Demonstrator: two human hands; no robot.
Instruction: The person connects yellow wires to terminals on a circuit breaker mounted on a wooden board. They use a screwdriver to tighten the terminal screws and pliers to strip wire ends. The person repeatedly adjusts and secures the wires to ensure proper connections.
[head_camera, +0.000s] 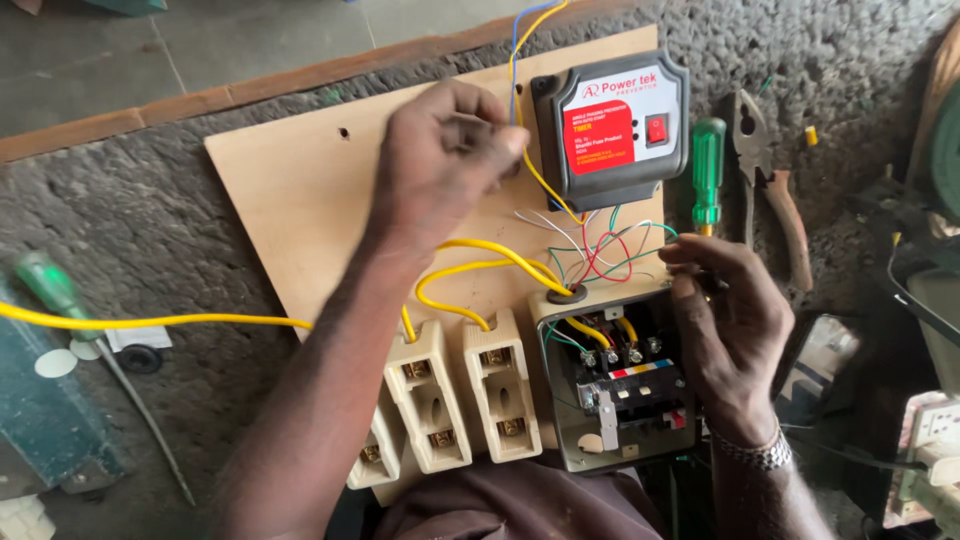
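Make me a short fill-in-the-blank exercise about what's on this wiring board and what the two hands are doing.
1. The left hand pinches a ____ wire beside the grey timer box.
2. The screwdriver lying right of the timer box has a ____ handle.
3. The right hand rests on the edge of the open ____ box.
4. The cream fuse holders are mounted on a ____ board.

Missing words: yellow; green; switch; wooden

Left hand (440, 165) fingers pinched; right hand (730, 320) curled, wrist bent.
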